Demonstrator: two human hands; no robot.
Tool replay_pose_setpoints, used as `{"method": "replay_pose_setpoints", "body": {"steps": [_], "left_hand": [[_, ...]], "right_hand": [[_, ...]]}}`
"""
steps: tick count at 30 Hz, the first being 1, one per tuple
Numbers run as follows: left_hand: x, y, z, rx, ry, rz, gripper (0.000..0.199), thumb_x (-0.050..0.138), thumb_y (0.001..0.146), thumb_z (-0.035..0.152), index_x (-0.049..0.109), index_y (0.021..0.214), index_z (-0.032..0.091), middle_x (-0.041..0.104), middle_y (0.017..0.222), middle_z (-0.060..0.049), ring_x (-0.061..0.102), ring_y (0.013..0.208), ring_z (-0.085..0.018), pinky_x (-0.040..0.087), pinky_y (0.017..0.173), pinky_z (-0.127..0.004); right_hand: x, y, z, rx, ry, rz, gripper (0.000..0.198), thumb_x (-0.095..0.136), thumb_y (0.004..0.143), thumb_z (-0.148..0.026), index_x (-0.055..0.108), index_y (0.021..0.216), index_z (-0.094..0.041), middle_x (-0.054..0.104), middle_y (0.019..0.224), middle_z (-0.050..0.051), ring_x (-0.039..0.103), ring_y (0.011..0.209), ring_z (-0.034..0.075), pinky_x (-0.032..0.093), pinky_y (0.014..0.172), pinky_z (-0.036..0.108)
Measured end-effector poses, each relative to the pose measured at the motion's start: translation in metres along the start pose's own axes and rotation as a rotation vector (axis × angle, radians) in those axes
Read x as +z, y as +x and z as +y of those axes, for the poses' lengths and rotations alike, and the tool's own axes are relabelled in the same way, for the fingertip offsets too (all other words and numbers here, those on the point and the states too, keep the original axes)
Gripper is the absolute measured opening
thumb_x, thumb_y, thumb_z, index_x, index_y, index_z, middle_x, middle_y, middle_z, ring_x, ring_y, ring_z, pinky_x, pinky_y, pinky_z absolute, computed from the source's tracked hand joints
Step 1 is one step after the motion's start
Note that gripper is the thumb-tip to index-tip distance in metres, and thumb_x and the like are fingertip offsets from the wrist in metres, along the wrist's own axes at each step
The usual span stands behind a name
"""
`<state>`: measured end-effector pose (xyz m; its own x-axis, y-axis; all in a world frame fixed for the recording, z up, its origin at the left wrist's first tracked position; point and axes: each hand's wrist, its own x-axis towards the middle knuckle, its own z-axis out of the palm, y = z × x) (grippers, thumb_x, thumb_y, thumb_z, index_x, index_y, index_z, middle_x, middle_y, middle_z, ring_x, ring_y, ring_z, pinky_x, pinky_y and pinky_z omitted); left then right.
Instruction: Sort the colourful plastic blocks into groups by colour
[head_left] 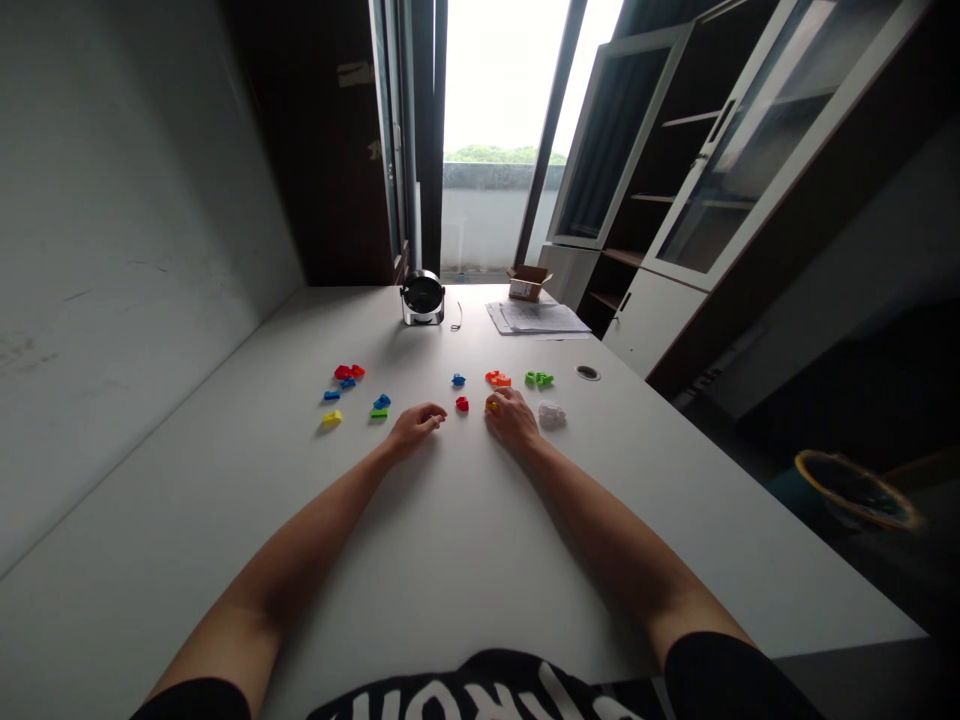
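Note:
My right hand (511, 417) rests on the white table (450, 560) with its fingers closed round a small yellow plastic piece (491, 405), mostly covered by them. My left hand (417, 426) lies on the table, fingers loosely bent and apart, and I see nothing held in it. Between the hands sits a small red piece (462, 404), with a blue piece (458, 380) behind it. Orange pieces (498, 379) lie just beyond my right hand. Green pieces (538, 379) and a clear whitish clump (552, 415) are to its right.
Left of my left hand are red pieces (349, 371), a yellow piece (331, 418), and a blue piece (382, 401) by a green one (379, 413). Farther back stand a round black device (423, 298), papers (540, 318) and an open cardboard box (528, 284). A cable hole (588, 373) is at right.

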<state>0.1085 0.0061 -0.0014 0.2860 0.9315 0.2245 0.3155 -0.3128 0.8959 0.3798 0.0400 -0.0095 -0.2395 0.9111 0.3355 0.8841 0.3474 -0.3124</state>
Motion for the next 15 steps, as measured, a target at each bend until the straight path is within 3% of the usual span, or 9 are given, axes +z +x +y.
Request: {"method": "replay_pose_setpoints", "body": {"steps": [3, 8, 12, 15], "left_hand": [[-0.003, 0.001, -0.002, 0.007, 0.021, 0.122, 0.022, 0.055, 0.084, 0.023, 0.073, 0.096, 0.019, 0.075, 0.095, -0.006, 0.068, 0.084, -0.02, 0.053, 0.079, -0.031], [-0.022, 0.001, 0.001, 0.005, 0.237, 0.445, 0.02, 0.05, 0.087, 0.021, 0.07, 0.091, 0.021, 0.074, 0.096, -0.007, 0.065, 0.091, -0.023, 0.049, 0.089, -0.036], [-0.056, 0.001, -0.001, -0.076, 0.536, 0.697, 0.021, 0.05, 0.088, 0.021, 0.069, 0.097, 0.021, 0.072, 0.107, -0.011, 0.058, 0.111, -0.031, 0.037, 0.105, -0.047], [-0.094, 0.002, -0.012, -0.252, 0.666, 0.796, 0.021, 0.054, 0.084, 0.02, 0.07, 0.099, 0.022, 0.071, 0.115, -0.012, 0.054, 0.117, -0.036, 0.036, 0.104, -0.051]], "right_hand": [[0.0, 0.0, 0.0, -0.001, 0.002, -0.004, 0.017, 0.06, 0.093, -0.025, 0.07, 0.107, -0.022, 0.061, 0.13, 0.012, 0.053, 0.123, 0.027, 0.051, 0.095, 0.04], [-0.001, -0.001, -0.001, -0.009, 0.016, 0.019, 0.019, 0.058, 0.093, -0.024, 0.069, 0.109, -0.022, 0.062, 0.128, 0.012, 0.055, 0.119, 0.027, 0.051, 0.093, 0.038], [-0.001, 0.0, -0.001, -0.009, 0.016, 0.032, 0.022, 0.059, 0.092, -0.024, 0.068, 0.112, -0.02, 0.063, 0.127, 0.012, 0.055, 0.118, 0.027, 0.05, 0.095, 0.038], [-0.001, 0.001, -0.001, -0.002, 0.016, 0.039, 0.023, 0.058, 0.093, -0.024, 0.067, 0.114, -0.02, 0.063, 0.127, 0.013, 0.055, 0.117, 0.027, 0.049, 0.096, 0.039]]}}
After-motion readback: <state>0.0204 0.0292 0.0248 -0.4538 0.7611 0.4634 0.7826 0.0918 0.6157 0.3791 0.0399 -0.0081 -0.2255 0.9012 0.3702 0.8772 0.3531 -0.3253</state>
